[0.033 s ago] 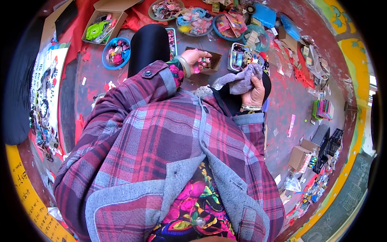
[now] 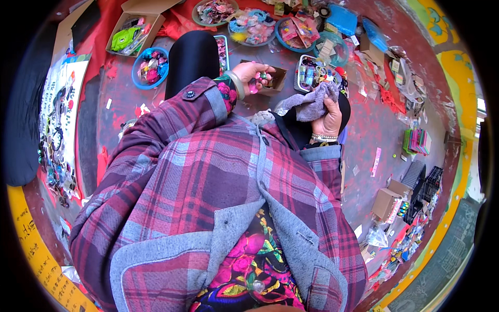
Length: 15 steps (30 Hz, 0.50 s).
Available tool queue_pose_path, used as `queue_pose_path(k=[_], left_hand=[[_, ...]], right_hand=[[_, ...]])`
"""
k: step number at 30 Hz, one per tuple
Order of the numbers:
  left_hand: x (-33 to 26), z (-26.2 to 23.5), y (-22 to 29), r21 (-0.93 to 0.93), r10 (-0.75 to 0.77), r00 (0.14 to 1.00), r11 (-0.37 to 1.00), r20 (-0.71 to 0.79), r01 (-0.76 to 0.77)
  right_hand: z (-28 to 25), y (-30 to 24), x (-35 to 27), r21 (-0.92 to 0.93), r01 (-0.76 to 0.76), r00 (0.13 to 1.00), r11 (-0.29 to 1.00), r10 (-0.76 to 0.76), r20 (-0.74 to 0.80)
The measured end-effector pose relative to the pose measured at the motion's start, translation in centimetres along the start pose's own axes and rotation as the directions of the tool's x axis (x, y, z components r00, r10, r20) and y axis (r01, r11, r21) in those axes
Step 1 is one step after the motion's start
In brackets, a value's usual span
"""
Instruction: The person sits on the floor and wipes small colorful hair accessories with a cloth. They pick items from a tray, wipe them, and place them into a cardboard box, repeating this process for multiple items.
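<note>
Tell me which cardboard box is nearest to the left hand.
The small open box partly behind the left hand; the others, such as the box holding the green item, sit farther off.

Just right of your left hand (image 2: 248,74) is a small box (image 2: 279,84); farther right, a basket (image 2: 297,77) stands beyond the cloth (image 2: 311,106) in your right hand (image 2: 327,122). To your far left, a carton (image 2: 150,37) lies beyond a basin (image 2: 150,87).

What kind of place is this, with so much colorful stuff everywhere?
Maybe a trinket stall or sorting spot: there's a blue basin of colorful trinkets, an open cardboard box and a white tray of small items.
</note>
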State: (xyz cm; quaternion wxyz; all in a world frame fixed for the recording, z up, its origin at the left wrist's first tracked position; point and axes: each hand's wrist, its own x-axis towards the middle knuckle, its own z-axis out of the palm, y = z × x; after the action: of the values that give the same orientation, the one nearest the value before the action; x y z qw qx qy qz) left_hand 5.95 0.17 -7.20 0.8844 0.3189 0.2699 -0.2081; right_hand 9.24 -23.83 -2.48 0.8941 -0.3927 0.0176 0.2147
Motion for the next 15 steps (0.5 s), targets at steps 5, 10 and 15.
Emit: queue_pose_path(k=[5,10,15], left_hand=[[-2.8,1.0,0.8,-0.009,0.013,0.978,1.000,0.210,-0.012],[-3.0,1.1,0.6,0.008,-0.011,0.981,1.000,0.196,0.010],[-1.3,0.5,0.1,0.049,-0.080,0.995,0.996,0.067,0.077]], right_hand=[[0.6,0.2,0.1,-0.022,-0.007,1.000,1.000,0.007,-0.004],[0.7,0.5,0.2,-0.039,-0.014,0.999,0.999,0.013,-0.033],[0.0,0.7,0.4,-0.051,-0.024,1.000,0.998,0.024,0.003]])
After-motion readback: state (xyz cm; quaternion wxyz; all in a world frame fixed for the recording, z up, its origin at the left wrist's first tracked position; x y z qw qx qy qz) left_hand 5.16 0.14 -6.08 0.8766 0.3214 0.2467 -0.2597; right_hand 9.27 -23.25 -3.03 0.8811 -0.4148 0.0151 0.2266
